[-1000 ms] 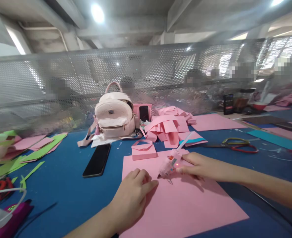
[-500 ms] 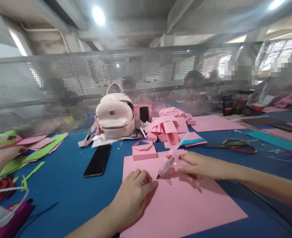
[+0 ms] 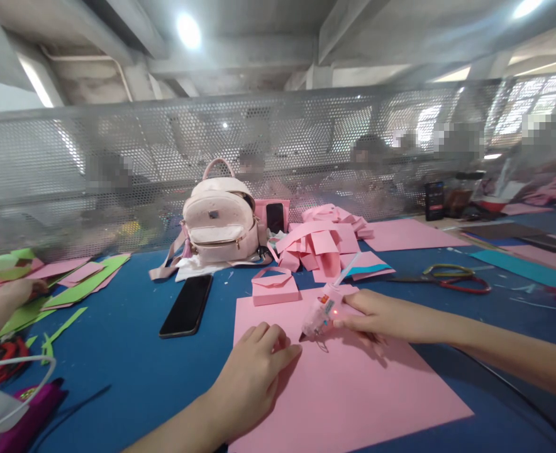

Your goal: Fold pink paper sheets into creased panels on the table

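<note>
A pink glue gun (image 3: 319, 314) with a clear glue stick in its back and a lit red light is held in my right hand (image 3: 360, 314). Its dark nozzle points down and left, close to the thumb of my left hand (image 3: 259, 365). My left hand rests on a large pink paper sheet (image 3: 353, 396) with its fingers curled in; whatever they hold, if anything, is hidden. Beyond the nozzle, a small folded pink paper box (image 3: 275, 290) with a strap-like strip stands at the sheet's far edge.
A phone (image 3: 186, 306) lies left of the sheet, with a pale backpack (image 3: 221, 220) behind it. Pink paper pieces (image 3: 322, 242) are heaped beyond the box. Scissors (image 3: 448, 279) lie on the right; a cable (image 3: 514, 393) runs below my right arm. Another person's hand (image 3: 11, 296) is at far left.
My hands and the glue gun stay almost in place. At far left, the other person's hand has shifted slightly.
</note>
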Demonstrator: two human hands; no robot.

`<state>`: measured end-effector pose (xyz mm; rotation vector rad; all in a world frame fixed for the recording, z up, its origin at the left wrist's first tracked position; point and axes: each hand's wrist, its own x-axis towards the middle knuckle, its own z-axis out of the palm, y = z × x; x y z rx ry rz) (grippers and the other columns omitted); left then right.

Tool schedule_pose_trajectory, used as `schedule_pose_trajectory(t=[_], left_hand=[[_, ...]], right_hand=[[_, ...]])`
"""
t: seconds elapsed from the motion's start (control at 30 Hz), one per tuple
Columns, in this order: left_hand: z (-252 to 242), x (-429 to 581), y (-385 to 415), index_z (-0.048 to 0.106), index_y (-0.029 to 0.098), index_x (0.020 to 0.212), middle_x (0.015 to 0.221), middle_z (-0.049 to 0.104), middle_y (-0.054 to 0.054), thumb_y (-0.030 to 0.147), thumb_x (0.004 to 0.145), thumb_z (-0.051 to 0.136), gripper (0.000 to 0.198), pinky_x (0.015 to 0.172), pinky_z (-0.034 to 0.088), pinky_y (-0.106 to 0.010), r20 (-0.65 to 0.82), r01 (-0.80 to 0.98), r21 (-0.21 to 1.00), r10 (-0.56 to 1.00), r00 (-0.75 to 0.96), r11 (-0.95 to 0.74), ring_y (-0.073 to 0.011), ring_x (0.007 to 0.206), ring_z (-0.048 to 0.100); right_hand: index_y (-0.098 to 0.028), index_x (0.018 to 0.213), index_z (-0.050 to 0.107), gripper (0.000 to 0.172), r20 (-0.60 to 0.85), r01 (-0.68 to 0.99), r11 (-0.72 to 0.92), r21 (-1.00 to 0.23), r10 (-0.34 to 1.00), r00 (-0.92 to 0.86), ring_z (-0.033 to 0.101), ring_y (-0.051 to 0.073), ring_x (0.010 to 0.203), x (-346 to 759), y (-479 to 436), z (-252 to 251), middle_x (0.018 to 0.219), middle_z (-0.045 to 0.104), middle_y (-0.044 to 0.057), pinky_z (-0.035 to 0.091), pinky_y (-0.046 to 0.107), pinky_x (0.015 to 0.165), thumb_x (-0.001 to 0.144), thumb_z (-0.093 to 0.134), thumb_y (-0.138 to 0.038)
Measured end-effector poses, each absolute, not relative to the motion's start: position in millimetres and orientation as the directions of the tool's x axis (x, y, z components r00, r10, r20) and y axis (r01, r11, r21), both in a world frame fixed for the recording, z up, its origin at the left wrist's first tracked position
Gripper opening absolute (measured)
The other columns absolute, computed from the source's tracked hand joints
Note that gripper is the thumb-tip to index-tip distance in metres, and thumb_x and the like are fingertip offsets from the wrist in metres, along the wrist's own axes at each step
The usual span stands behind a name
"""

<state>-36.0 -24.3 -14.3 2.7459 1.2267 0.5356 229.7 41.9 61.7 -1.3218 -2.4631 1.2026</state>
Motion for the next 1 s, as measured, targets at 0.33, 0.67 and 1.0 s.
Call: schedule_pose_trajectory(t=[0.33, 0.67, 1.0], left_hand=[[-16.9, -38.0, -24.9, 0.059, 0.025, 0.128, 0.109, 0.058, -0.008, 0.001, 0.089, 0.045, 0.048, 0.08, 0.048, -0.039, 0.286, 0.696, 0.222, 0.728, 0.623, -0.683, -0.0241, 0.095, 0.052], [-17.7, -37.0, -23.4, 0.058, 0.026, 0.129, 0.108, 0.059, -0.008, 0.005, 0.093, 0.045, 0.044, 0.079, 0.049, -0.038, 0.297, 0.699, 0.209, 0.725, 0.621, -0.684, -0.0238, 0.095, 0.054], [-15.2, -36.8, -25.1, 0.059, 0.025, 0.128, 0.108, 0.059, -0.008, 0.007, 0.094, 0.044, 0.042, 0.078, 0.05, -0.04, 0.299, 0.696, 0.206, 0.722, 0.625, -0.688, -0.0243, 0.093, 0.054]], right_hand=[[-0.02, 0.066, 0.049, 0.046, -0.263, 0.71, 0.319, -0.627, 0.772, -0.579, 0.06, 0.017, 0.053, 234.8, 43.8, 60.0, 0.055, 0.06, 0.001, 0.046, 0.026, 0.055, 0.093, 0.045, -0.057], [-0.02, 0.058, 0.051, 0.051, -0.234, 0.757, 0.35, -0.552, 0.806, -0.543, 0.057, 0.017, 0.054, 245.1, 45.4, 66.1, 0.055, 0.06, 0.004, 0.042, 0.026, 0.055, 0.094, 0.044, -0.055], [-0.019, 0.064, 0.052, 0.049, -0.235, 0.771, 0.327, -0.546, 0.824, -0.516, 0.06, 0.017, 0.054, 254.2, 46.4, 65.3, 0.057, 0.062, 0.003, 0.042, 0.025, 0.053, 0.094, 0.044, -0.056]])
